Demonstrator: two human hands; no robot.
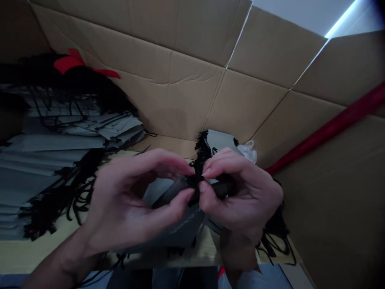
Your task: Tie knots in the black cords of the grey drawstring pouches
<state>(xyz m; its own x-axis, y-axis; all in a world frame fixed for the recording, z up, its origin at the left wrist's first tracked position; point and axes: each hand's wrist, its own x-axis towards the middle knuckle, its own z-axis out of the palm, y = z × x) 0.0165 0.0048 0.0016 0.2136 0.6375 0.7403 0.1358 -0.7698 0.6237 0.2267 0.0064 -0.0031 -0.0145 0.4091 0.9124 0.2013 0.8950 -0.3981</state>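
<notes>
In the head view, both hands meet over the middle of the table. My left hand (129, 196) curves round a dark grey piece (176, 190) with black material at its end, thumb below and fingertips above. My right hand (243, 190) pinches the same black part (197, 180) between thumb and index finger. The rest of this piece runs on under my right fingers. Its exact kind cannot be made out. Grey sheets (183, 230) with black edging lie below my hands, partly hidden by them.
Stacks of grey sheets (51, 146) with black cords fill the left side, with red strips (69, 62) on top. Cardboard walls (180, 96) enclose the table (42, 255). A smaller grey stack (221, 138) and clear plastic (249, 151) stand behind. A dark red bar (327, 126) slants at right.
</notes>
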